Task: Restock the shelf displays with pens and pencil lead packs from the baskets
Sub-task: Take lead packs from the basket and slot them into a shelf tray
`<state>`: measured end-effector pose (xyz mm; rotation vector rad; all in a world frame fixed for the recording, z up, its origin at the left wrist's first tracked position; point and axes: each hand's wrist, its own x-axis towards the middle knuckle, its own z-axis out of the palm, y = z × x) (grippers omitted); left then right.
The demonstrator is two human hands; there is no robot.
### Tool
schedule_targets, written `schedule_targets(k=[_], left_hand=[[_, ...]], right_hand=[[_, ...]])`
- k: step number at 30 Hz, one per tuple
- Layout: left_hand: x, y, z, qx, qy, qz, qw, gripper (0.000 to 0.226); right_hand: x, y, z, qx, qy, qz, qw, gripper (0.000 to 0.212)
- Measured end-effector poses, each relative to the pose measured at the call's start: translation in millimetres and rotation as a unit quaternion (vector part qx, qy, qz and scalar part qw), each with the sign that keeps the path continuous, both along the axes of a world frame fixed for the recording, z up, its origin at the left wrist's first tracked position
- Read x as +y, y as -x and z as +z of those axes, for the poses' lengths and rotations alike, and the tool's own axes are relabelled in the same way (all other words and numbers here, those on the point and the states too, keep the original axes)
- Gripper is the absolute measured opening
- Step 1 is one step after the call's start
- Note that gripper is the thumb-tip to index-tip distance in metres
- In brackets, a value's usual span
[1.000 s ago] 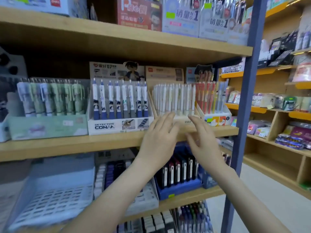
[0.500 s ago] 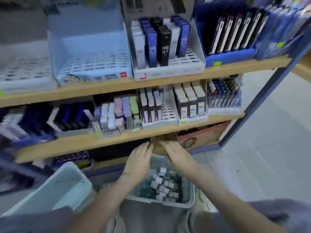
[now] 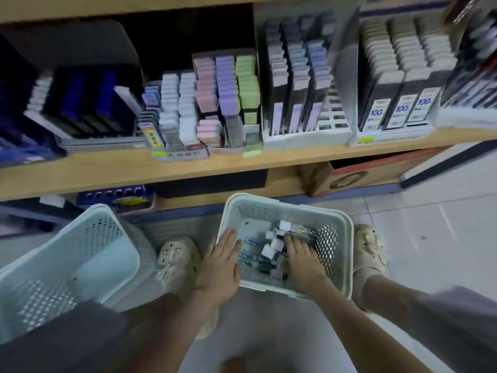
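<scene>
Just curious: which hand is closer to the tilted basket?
Left. The left hand lies flat at the left wall of the upright basket, the side facing the tilted basket; the right hand is farther off, on the packs inside it.

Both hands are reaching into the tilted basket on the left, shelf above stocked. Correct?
Not quite. The head view shows the left hand and right hand in the upright basket between the feet, the one holding lead packs, not in the tilted basket on the left. The shelf above is stocked, as you said.
</scene>
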<state>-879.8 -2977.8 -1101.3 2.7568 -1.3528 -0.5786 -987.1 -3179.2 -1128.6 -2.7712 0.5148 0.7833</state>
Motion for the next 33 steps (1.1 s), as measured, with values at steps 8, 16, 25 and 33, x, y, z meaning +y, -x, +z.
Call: schedule_targets(k=[8, 16, 25, 33], left_hand=[[-17, 17, 10, -0.106, -0.086, -0.057, 0.989, 0.066], [-48, 12, -7, -0.089, -0.087, -0.122, 0.985, 0.067], [-48, 10, -10, 0.049, 0.015, 0.011, 0.999, 0.068], [-57, 0, 37, 0.411, 0.2, 0.236, 0.858, 0.07]], right_hand=[[4, -7, -28, 0.003, 0.049, 0.159, 0.986, 0.064], [1, -4, -34, -0.067, 0.019, 0.152, 0.986, 0.06], [1, -11, -8, -0.086, 0.012, 0.134, 0.987, 0.053], [9, -35, 63, -0.238, -0.346, -0.149, 0.895, 0.018]])
